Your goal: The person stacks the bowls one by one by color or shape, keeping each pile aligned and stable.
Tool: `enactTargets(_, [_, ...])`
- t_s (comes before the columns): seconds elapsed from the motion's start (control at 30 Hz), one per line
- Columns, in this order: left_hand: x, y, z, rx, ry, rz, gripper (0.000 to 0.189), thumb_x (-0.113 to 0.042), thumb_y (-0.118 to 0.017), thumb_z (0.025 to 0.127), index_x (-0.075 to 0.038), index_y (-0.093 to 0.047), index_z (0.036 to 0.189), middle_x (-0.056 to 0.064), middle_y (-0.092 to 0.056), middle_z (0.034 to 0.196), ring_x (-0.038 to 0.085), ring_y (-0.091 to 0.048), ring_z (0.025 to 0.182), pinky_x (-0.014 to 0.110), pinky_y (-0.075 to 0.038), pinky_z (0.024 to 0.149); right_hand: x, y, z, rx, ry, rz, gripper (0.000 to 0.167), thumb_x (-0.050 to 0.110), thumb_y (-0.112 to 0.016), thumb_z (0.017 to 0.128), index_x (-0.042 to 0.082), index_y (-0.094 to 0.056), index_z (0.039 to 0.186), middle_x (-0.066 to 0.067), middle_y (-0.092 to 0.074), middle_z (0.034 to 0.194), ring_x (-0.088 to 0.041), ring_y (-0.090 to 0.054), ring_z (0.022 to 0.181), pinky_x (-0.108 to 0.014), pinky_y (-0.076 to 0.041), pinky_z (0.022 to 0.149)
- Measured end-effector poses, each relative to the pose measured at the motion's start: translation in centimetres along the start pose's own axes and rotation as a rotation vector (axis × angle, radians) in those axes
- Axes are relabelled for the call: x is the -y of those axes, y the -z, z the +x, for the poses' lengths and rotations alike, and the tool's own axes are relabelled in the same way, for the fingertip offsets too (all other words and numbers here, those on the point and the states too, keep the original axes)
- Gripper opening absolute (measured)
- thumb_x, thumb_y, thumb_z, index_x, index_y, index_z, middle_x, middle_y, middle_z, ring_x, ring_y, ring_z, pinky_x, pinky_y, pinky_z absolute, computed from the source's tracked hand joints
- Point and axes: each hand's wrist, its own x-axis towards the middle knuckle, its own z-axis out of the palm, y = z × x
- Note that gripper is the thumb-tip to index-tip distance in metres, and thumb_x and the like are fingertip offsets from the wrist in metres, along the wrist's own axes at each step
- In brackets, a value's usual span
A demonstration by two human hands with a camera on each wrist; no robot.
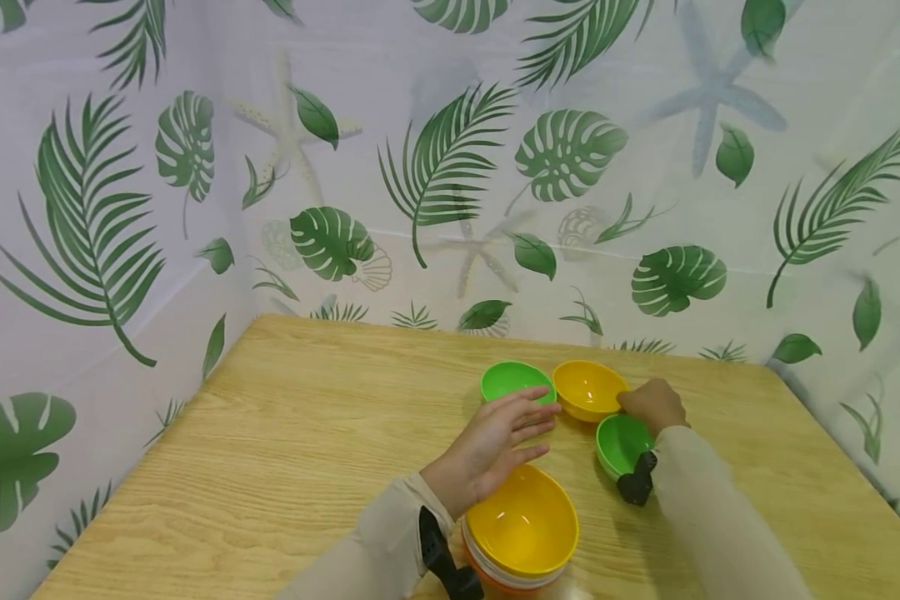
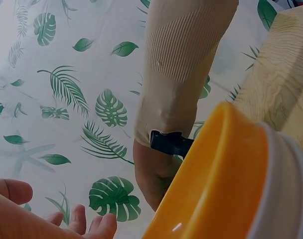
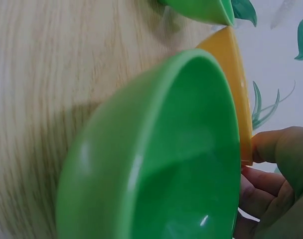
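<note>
My right hand [image 1: 654, 403] pinches the right rim of a yellow bowl [image 1: 589, 390] toward the back of the table; in the right wrist view, the thumb and fingers [image 3: 263, 191] meet at that rim. A green bowl [image 3: 191, 149] stands just in front of it, close under the right wrist. My left hand [image 1: 495, 446] is held with fingers spread, palm turned sideways, above the far edge of a stack topped by another yellow bowl [image 1: 525, 521]. White and orange rims show beneath that top bowl. A second green bowl [image 1: 513, 379] sits left of the pinched one, partly hidden by the left fingers.
The wooden table [image 1: 307, 433] stretches left of the bowls. A white cloth [image 1: 450, 167] with green leaves and starfish hangs along the back and left sides. Black cameras are strapped to both wrists, the right one [image 1: 637, 482] overlapping the near green bowl.
</note>
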Motion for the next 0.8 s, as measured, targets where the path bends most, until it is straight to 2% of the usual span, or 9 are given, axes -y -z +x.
enactTargets(0.27, [0.0, 0.1, -0.2, 0.000, -0.010, 0.007, 0.041, -0.020, -0.039, 0.103, -0.008, -0.044, 0.142, 0.011, -0.054, 0.134, 0.029, -0.045, 0.129, 0.047, -0.037, 0.108, -0.3, 0.3, -0.3, -0.045, 0.057, 0.080, 0.038, 0.025, -0.046, 0.089, -0.006, -0.067, 0.088, -0.016, -0.061, 0.085, -0.026, -0.050, 0.079, -0.033, -0.039, 0.066])
enactTargets(0.43, [0.3, 0.1, -0.2, 0.001, -0.011, -0.006, 0.043, -0.019, -0.037, 0.103, -0.005, -0.038, 0.145, 0.017, -0.049, 0.139, 0.033, -0.041, 0.132, 0.049, -0.035, 0.109, -0.5, 0.0, -0.4, -0.115, 0.117, 0.099, 0.040, 0.022, -0.041, 0.092, -0.007, -0.067, 0.089, -0.017, -0.064, 0.083, -0.027, -0.051, 0.079, -0.033, -0.039, 0.065])
enactTargets(0.53, [0.3, 0.0, -0.1, -0.005, -0.023, -0.018, 0.045, -0.019, -0.037, 0.104, -0.004, -0.035, 0.146, 0.019, -0.047, 0.140, 0.032, -0.042, 0.132, 0.049, -0.034, 0.110, -0.5, -0.3, -0.2, -0.185, 0.146, 0.099, 0.039, 0.020, -0.036, 0.094, -0.007, -0.065, 0.090, -0.015, -0.064, 0.079, -0.030, -0.053, 0.079, -0.037, -0.040, 0.066])
enactTargets(0.67, [0.1, -0.3, 0.0, -0.012, -0.044, -0.023, 0.045, -0.020, -0.036, 0.104, -0.004, -0.035, 0.146, 0.018, -0.046, 0.140, 0.032, -0.041, 0.132, 0.048, -0.034, 0.110, -0.2, -0.6, -0.1, -0.308, 0.179, 0.123, 0.043, 0.018, -0.032, 0.098, -0.013, -0.060, 0.106, -0.021, -0.067, 0.082, -0.038, -0.059, 0.086, -0.050, -0.043, 0.079])
enactTargets(0.8, [0.1, -0.4, 0.2, -0.022, -0.047, -0.024, 0.044, -0.021, -0.037, 0.104, -0.005, -0.037, 0.145, 0.018, -0.044, 0.142, 0.033, -0.039, 0.133, 0.048, -0.034, 0.110, 0.4, -0.7, -0.3, -0.367, 0.197, 0.190, 0.046, 0.019, -0.030, 0.102, -0.015, -0.051, 0.123, -0.029, -0.065, 0.101, -0.041, -0.064, 0.091, -0.056, -0.042, 0.090])
